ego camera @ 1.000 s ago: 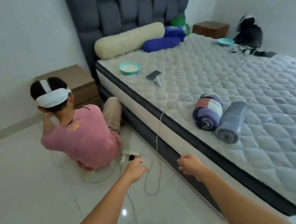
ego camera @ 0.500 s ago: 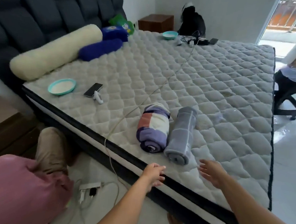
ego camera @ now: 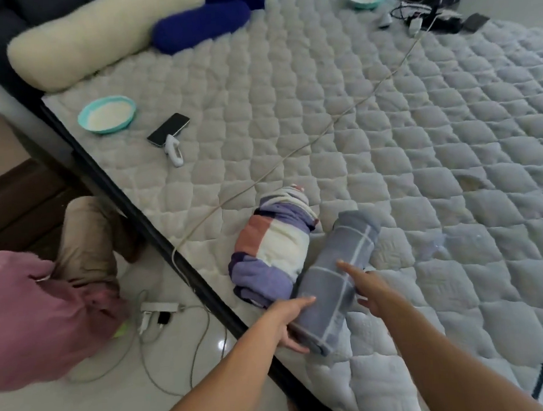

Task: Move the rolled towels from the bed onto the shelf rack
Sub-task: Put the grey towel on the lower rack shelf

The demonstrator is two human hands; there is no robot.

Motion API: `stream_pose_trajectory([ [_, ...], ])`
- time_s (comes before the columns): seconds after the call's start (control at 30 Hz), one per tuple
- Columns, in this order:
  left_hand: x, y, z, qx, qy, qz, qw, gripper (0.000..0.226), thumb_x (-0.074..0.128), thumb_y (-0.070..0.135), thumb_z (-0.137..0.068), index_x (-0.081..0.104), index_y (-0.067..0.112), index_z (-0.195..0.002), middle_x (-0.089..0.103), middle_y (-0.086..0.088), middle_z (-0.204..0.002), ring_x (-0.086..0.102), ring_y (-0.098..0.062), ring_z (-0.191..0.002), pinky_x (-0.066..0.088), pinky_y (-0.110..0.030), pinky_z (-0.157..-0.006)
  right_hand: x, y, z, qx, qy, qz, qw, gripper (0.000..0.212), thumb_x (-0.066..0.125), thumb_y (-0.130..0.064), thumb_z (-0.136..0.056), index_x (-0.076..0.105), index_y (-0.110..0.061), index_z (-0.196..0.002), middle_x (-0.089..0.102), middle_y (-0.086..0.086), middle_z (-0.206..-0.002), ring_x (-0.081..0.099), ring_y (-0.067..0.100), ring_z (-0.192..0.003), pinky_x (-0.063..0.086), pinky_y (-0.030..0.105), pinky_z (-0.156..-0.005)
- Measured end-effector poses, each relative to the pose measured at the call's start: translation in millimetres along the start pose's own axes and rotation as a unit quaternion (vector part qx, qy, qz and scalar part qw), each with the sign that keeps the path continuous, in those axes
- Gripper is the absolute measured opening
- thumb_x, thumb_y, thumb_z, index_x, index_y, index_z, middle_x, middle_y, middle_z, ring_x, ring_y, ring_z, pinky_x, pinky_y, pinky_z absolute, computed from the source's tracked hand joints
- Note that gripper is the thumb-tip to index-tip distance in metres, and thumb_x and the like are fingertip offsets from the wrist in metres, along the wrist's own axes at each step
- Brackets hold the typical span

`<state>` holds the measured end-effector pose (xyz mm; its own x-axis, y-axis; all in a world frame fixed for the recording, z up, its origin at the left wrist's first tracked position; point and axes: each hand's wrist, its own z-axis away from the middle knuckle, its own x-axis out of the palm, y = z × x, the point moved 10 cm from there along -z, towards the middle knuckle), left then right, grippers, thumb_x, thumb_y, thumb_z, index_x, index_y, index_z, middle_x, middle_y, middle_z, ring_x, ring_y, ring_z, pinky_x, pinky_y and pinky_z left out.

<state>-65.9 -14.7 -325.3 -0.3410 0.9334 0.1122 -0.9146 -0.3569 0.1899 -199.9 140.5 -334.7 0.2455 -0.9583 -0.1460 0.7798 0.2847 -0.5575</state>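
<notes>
Both hands had reached the grey rolled towel with pale grid lines (ego camera: 335,277), which lay on the quilted grey-white mattress of the bed (ego camera: 388,153) near its front edge, at about 6 o'clock in the view. The left hand (ego camera: 291,318) gripped the near end of the roll, fingers over the top and thumb underneath. The right hand (ego camera: 369,290) lay against the roll's right side with its fingers extended and spread, not curled round the fabric. Touching that roll on its 9 o'clock side lay the purple, white and salmon rolled towel (ego camera: 274,246), untouched by either hand.

Towards 11 o'clock on the mattress sat a teal bowl with white contents (ego camera: 107,114), with a black phone (ego camera: 168,129) just beside it. A thin white cable (ego camera: 323,132) ran across the mattress. At 9 o'clock a person in a pink shirt (ego camera: 38,315) sat on the floor.
</notes>
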Motion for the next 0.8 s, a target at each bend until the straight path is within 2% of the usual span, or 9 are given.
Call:
stream_pose_trajectory([
  [0.07, 1.0, -0.5, -4.4, -0.012, 0.005, 0.003, 1.000, 0.072, 0.077, 0.036, -0.075, 0.044, 0.010, -0.133, 0.047, -0.015, -0.139, 0.047, -0.038, -0.126, 0.048, -0.060, -0.084, 6.2, -2.9, -8.7, 0.010, -0.006, 0.005, 1.000, 0.096, 0.081, -0.053, -0.063, 0.039, -0.007, -0.135, 0.050, 0.012, -0.135, 0.050, 0.032, -0.123, 0.043, 0.044, -0.097],
  [0.17, -0.3, -1.2, -7.3, -0.019, 0.011, 0.014, 1.000, 0.070, 0.078, 0.032, -0.075, 0.044, 0.010, -0.132, 0.048, -0.016, -0.137, 0.049, -0.039, -0.124, 0.048, -0.059, -0.080, 16.2, -3.0, -15.2, 0.025, -0.016, 0.013, 0.999, 0.090, 0.083, -0.045, -0.065, 0.040, -0.006, -0.134, 0.051, 0.011, -0.130, 0.051, 0.028, -0.112, 0.040, 0.041, -0.085],
  [0.23, -0.4, -0.9, -7.7, -0.017, 0.010, 0.027, 0.999, 0.068, 0.078, 0.030, -0.075, 0.044, 0.009, -0.130, 0.049, -0.018, -0.134, 0.050, -0.039, -0.122, 0.048, -0.059, -0.083, 17.2, -3.0, -16.0, 0.027, -0.008, 0.009, 1.000, 0.087, 0.084, -0.042, -0.063, 0.042, -0.008, -0.132, 0.054, 0.010, -0.125, 0.052, 0.026, -0.105, 0.040, 0.039, -0.080],
  [0.37, -0.5, 1.7, 1.7, 0.007, -0.004, 0.027, 1.000, 0.059, 0.078, 0.028, -0.076, 0.045, 0.009, -0.121, 0.050, -0.017, -0.127, 0.051, -0.038, -0.115, 0.048, -0.060, -0.091, 11.2, -7.5, -3.8, 0.006, 0.022, -0.033, 0.999, 0.089, 0.086, -0.038, -0.057, 0.045, -0.006, -0.128, 0.059, 0.013, -0.119, 0.058, 0.029, -0.103, 0.048, 0.040, -0.082],
  [0.43, -3.0, 3.2, 13.6, 0.029, -0.010, 0.008, 1.000, 0.059, 0.077, 0.029, -0.076, 0.045, 0.009, -0.122, 0.051, -0.017, -0.129, 0.051, -0.038, -0.118, 0.048, -0.059, -0.092, 11.1, -10.6, 7.5, -0.007, 0.032, -0.043, 0.999, 0.095, 0.087, -0.041, -0.049, 0.046, -0.008, -0.128, 0.059, 0.013, -0.117, 0.059, 0.029, -0.101, 0.051, 0.041, -0.080],
  [0.53, -14.8, 7.9, 36.0, 0.080, -0.012, -0.020, 0.997, 0.052, 0.075, 0.030, -0.079, 0.046, 0.011, -0.118, 0.054, -0.015, -0.117, 0.053, -0.036, -0.110, 0.049, -0.057, -0.093, 19.4, -25.0, 30.7, -0.051, 0.036, -0.062, 0.996, 0.087, 0.085, -0.037, -0.059, 0.043, -0.008, -0.130, 0.058, 0.014, -0.120, 0.058, 0.030, -0.100, 0.048, 0.039, -0.075],
  [0.67, -42.6, 4.9, 75.5, 0.155, -0.012, -0.022, 0.988, 0.048, 0.072, 0.030, -0.082, 0.044, 0.015, -0.118, 0.052, -0.014, -0.120, 0.055, -0.036, -0.106, 0.051, -0.053, -0.093, 46.5, -55.4, 69.0, -0.130, 0.049, -0.066, 0.988, 0.081, 0.085, -0.036, -0.060, 0.044, -0.008, -0.125, 0.058, 0.014, -0.121, 0.057, 0.031, -0.100, 0.051, 0.044, -0.085],
  [0.73, -66.3, -4.3, 94.0, 0.192, -0.005, -0.008, 0.981, 0.053, 0.074, 0.029, -0.080, 0.045, 0.017, -0.124, 0.053, -0.013, -0.124, 0.056, -0.037, -0.109, 0.051, -0.055, -0.093, 74.8, -64.8, 94.2, -0.163, 0.035, -0.057, 0.984, 0.086, 0.086, -0.042, -0.051, 0.044, -0.012, -0.120, 0.059, 0.012, -0.118, 0.059, 0.030, -0.099, 0.053, 0.049, -0.089],
  [0.8, -96.6, -16.5, 112.6, 0.232, 0.009, 0.017, 0.973, 0.058, 0.076, 0.026, -0.077, 0.045, 0.019, -0.126, 0.056, -0.012, -0.122, 0.057, -0.038, -0.112, 0.051, -0.057, -0.093, 109.3, -70.6, 124.1, -0.202, 0.013, -0.036, 0.979, 0.093, 0.086, -0.045, -0.051, 0.041, -0.014, -0.126, 0.058, 0.008, -0.119, 0.059, 0.029, -0.102, 0.053, 0.050, -0.090],
])
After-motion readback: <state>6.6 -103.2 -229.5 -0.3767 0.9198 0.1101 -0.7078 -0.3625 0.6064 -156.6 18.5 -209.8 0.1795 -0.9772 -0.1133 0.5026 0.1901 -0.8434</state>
